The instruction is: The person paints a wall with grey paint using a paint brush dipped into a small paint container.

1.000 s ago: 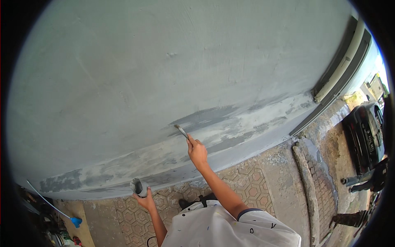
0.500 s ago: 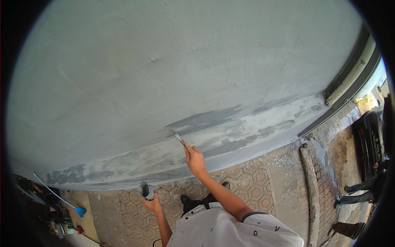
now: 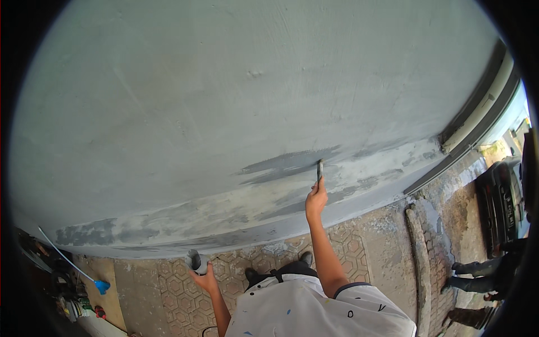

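My right hand is closed around the handle of a paintbrush, its bristle end against the grey wall. Beside the brush lies a darker grey streaked patch of paint, just above a pale, unevenly coated band. Low on the left, my left hand grips a grey paint cup, tilted so its dark opening shows. The cup is held away from the wall, over the paving; how much is inside cannot be made out.
Hexagon-patterned paving runs along the wall's foot. At the left stands a thin pole with a blue end, near assorted clutter. A pipe borders the wall at right; beyond are a curb, a dark car and people's legs.
My right hand has moved the paintbrush to the right along the wall, and the brush now points more upright. The left hand still holds the cup in nearly the same place.
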`<state>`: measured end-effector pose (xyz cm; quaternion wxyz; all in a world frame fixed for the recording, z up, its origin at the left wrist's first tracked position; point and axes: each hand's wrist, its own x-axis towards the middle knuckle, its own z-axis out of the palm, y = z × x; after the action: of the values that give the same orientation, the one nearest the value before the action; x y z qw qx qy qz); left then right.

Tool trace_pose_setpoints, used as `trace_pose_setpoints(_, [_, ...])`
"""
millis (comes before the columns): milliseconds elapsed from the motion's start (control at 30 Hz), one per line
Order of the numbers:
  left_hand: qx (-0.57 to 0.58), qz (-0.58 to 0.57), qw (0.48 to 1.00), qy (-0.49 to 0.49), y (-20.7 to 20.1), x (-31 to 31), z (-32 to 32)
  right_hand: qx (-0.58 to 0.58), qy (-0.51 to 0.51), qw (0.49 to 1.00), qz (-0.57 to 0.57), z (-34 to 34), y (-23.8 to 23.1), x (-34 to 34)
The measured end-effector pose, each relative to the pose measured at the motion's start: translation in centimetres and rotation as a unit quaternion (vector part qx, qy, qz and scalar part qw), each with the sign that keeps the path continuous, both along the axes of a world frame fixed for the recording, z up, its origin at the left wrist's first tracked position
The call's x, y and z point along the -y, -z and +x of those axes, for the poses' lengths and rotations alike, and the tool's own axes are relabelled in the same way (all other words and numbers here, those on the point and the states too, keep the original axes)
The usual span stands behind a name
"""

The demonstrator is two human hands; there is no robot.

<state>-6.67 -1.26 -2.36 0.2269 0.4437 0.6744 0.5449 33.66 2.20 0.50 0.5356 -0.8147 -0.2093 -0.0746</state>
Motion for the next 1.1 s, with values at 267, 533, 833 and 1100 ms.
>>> trace_pose_setpoints(267, [-0.018, -0.006, 1.000, 0.011, -1.4, -3.9, -3.2, 0.025, -0.345, 0.927, -0.147, -17.7, -0.3, -3.5])
trace_pose_setpoints(533, [0.002, 0.001, 0.999, 0.050, -1.5, -4.5, -8.7, 0.026, 0.000, 0.989, -0.143, -8.9, -1.2, -2.1])
trace_pose_setpoints(833, [0.050, -0.008, 0.997, 0.064, -0.4, -4.9, -8.7, 0.044, -0.272, 0.950, -0.145, -23.4, -1.3, -5.1])
trace_pose_setpoints(1100, [0.015, -0.020, 0.999, 0.031, -1.1, -3.6, -7.8, 0.023, 0.075, 0.996, -0.042, -7.4, 0.1, -1.5])
